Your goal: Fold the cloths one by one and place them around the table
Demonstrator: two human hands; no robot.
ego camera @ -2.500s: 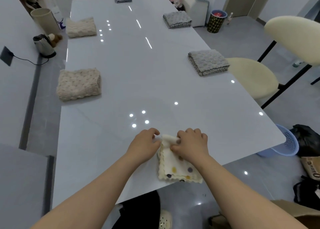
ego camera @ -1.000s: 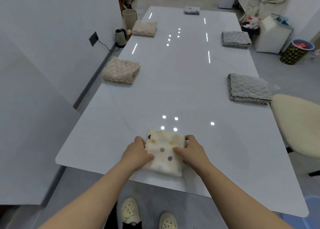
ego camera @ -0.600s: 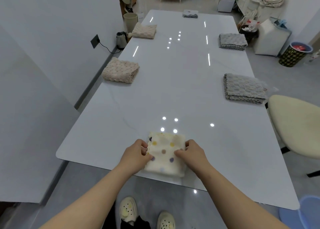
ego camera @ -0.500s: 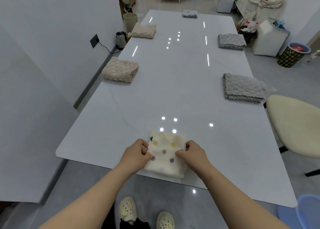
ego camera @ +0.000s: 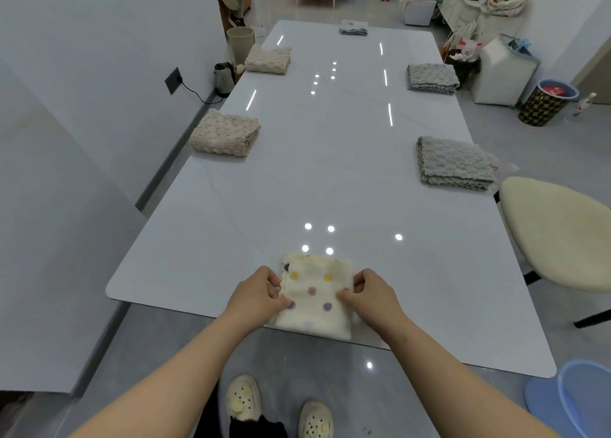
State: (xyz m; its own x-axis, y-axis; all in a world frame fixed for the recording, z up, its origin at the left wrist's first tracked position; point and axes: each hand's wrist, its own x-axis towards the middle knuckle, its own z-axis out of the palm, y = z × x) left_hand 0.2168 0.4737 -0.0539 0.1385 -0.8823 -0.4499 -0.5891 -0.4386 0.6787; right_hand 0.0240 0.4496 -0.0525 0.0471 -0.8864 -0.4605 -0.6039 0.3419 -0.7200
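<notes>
The dotted cloth (ego camera: 315, 297) lies folded at the near short edge of the worktop (ego camera: 330, 173), about midway along that edge. Its nearest hem comes right up to the lip. It sits directly ahead of the person, squarely between the two hands, so neither hand is closer to it than the other.

The left hand (ego camera: 256, 297) pinches the cloth's left side, with the thumb on top and the fingers curled in at the hem. The right hand (ego camera: 372, 297) grips the right side the same way. Both have hold of the cloth and nothing else.

The packet looks a shade longer from front to back than across, and its sides run roughly in line with the worktop's long edges.

Two beige cloths (ego camera: 225, 132) are already set along the left long edge. Two grey cloths (ego camera: 451, 163) sit along the right long edge, and a small cloth (ego camera: 353, 28) is at the far short edge. To my eye, this near edge is the one place left.

I would judge that the next move is only a matter of squaring the cloth to the near edge, perhaps sliding it a touch inward from the lip, and then letting go with both hands together. Because the grip is even on both sides, a straight push away from the body should keep the cloth from twisting.
</notes>
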